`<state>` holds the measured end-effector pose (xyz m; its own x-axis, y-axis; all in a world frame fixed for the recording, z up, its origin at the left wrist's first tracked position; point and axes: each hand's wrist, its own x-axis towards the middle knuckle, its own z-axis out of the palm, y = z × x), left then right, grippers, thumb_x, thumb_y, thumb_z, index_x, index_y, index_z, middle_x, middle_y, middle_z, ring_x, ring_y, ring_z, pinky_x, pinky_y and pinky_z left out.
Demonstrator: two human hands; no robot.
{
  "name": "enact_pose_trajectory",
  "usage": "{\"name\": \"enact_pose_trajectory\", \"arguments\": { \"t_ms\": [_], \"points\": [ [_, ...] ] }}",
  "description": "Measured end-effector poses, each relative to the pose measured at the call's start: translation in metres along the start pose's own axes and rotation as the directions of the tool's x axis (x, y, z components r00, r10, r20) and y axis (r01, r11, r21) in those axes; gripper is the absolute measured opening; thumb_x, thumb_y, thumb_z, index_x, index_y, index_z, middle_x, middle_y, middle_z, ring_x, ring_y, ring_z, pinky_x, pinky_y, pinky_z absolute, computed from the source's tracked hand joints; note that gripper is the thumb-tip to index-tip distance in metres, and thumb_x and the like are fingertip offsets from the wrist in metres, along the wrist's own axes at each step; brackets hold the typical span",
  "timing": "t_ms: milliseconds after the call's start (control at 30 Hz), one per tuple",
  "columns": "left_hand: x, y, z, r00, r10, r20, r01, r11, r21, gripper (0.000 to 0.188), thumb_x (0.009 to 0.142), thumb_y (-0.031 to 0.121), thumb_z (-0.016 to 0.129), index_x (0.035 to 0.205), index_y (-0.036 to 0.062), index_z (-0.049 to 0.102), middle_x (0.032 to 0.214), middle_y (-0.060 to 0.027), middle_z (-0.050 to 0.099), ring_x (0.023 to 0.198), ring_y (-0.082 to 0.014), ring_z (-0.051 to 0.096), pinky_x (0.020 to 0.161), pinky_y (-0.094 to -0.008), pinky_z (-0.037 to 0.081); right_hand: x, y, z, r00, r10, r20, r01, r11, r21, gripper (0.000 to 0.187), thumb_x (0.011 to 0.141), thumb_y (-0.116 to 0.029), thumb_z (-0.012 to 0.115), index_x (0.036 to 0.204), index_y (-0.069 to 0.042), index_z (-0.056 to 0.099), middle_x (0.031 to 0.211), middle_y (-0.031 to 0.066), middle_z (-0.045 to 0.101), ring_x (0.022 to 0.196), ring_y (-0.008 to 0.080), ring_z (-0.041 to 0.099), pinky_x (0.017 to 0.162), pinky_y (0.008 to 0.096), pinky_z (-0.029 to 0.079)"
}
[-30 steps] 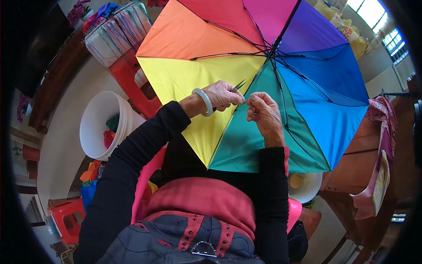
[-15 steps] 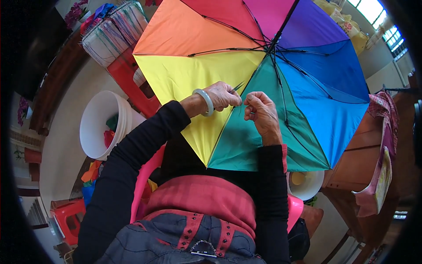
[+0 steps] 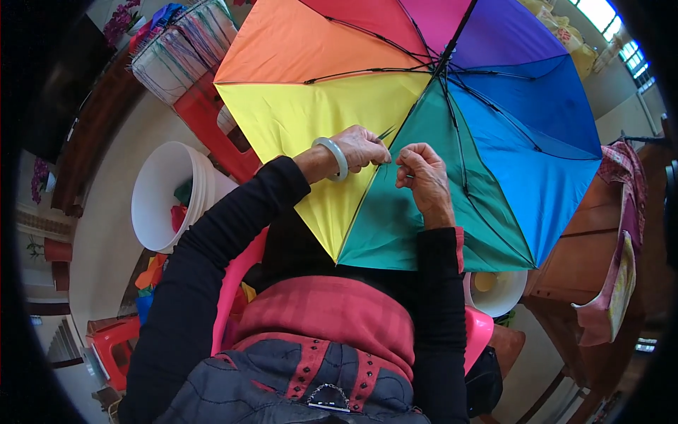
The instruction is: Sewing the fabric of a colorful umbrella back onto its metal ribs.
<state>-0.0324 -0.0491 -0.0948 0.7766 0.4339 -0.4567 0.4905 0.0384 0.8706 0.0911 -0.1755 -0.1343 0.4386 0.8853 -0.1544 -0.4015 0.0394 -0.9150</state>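
Observation:
An open umbrella (image 3: 311, 116) with rainbow-coloured panels lies with its ribs and dark shaft facing me. In front of its yellow and green panels, my left hand (image 3: 355, 150) is closed in a pinch, a pale bangle on its wrist. Thin dark green strands that look like threads (image 3: 386, 133) stick out past its fingers. Close beside it, fingertips slightly apart from the left ones, my right hand (image 3: 426, 177) is also pinched. A fine strand seems to hang between the hands; whatever the right fingertips grip is too small to make out.
At left stands a white bucket (image 3: 161, 198) with coloured cloth inside, beside a red stool (image 3: 205, 116) bearing a basket with hanging threads (image 3: 183, 60). Another white bucket (image 3: 505, 297) sits under the umbrella's right edge. A wooden table (image 3: 565, 275) with draped cloth (image 3: 618, 240) is at right.
The view has shifted slightly, and the umbrella appears a little higher and further right. Both hands keep their pinch, with a slightly changed gap between the fingertips.

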Motion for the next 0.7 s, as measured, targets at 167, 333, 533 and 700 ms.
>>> {"name": "enact_pose_trajectory", "arguments": {
  "t_ms": [167, 333, 533, 700],
  "points": [
    [0.0036, 0.0016, 0.0002, 1.0, -0.017, -0.019, 0.018, 0.998, 0.053, 0.019, 0.072, 0.022, 0.063, 0.08, 0.0047, 0.061, 0.066, 0.0017, 0.05, 0.044, -0.0054, 0.034, 0.039, -0.0206, 0.029, 0.0005, 0.0016, -0.0015, 1.0, -0.022, -0.022, 0.022, 1.0, -0.005, 0.006, 0.082, -0.013, 0.055, 0.081, -0.007, 0.053, 0.071, 0.003, 0.055, 0.052, 0.0091, 0.051, 0.044, 0.0231, 0.045],
    [0.0091, -0.0008, -0.0027, 0.998, -0.01, -0.057, 0.016, 0.994, 0.112, 0.021, 0.072, 0.024, 0.065, 0.081, 0.0052, 0.062, 0.068, 0.0014, 0.052, 0.045, -0.006, 0.036, 0.04, -0.0214, 0.03, 0.0038, 0.0015, -0.0043, 0.999, -0.012, -0.039, 0.013, 1.0, 0.022, 0.005, 0.08, -0.011, 0.054, 0.079, -0.005, 0.053, 0.069, 0.0027, 0.054, 0.053, 0.0084, 0.052, 0.045, 0.0227, 0.047],
    [0.0099, -0.0051, -0.0008, 0.999, -0.03, -0.029, 0.032, 0.997, 0.07, 0.024, 0.071, 0.027, 0.066, 0.08, 0.0058, 0.061, 0.067, 0.0019, 0.051, 0.047, -0.0058, 0.037, 0.041, -0.0215, 0.03, 0.0027, 0.0061, -0.0067, 0.999, 0.011, -0.04, -0.009, 0.999, 0.038, 0.006, 0.08, -0.011, 0.055, 0.08, -0.005, 0.053, 0.069, 0.0028, 0.054, 0.053, 0.0086, 0.052, 0.044, 0.0228, 0.047],
    [0.0073, -0.0048, -0.0001, 0.998, -0.038, -0.04, 0.041, 0.996, 0.079, 0.025, 0.07, 0.027, 0.067, 0.08, 0.0056, 0.06, 0.066, 0.0021, 0.05, 0.047, -0.0056, 0.037, 0.04, -0.0212, 0.029, 0.0015, 0.0075, -0.0053, 0.999, 0.013, -0.043, -0.011, 0.999, 0.033, 0.006, 0.08, -0.011, 0.055, 0.08, -0.005, 0.053, 0.069, 0.0028, 0.054, 0.053, 0.0086, 0.052, 0.044, 0.0227, 0.047]
  ]
}}
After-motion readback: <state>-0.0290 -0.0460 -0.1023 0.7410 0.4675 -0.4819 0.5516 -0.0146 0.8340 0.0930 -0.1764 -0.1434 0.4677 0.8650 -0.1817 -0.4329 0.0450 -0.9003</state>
